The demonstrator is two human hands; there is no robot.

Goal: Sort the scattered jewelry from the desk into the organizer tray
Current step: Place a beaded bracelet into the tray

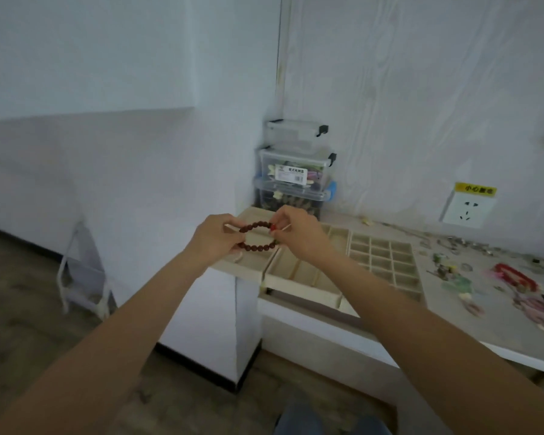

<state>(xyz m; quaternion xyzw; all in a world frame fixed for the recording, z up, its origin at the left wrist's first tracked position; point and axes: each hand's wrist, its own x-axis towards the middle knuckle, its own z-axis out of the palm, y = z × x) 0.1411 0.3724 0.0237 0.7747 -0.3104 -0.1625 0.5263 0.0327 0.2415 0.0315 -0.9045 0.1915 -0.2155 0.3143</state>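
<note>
— Both hands are on the beaded bracelet: the left hand pinches one side of the loop, the right hand pinches the other near a red bead, so it hangs stretched open between them.

— Why hold it like that?

— My guess is to keep the loop round and untangled before lowering it. It hovers just above the far left end of the organizer tray, over the long compartments, which would suit a bracelet better than the small square cells to the right.

— And the other jewelry?

— Scattered on the desk to the right of the tray: a red string of beads, greenish and pink pieces, too blurred to name. Stacked clear storage boxes stand behind the tray.

— Anything hidden?

— The compartment directly beneath the hands is covered by them, and thin pale sticks poke out by the fingers; I can't tell what they are.
</note>
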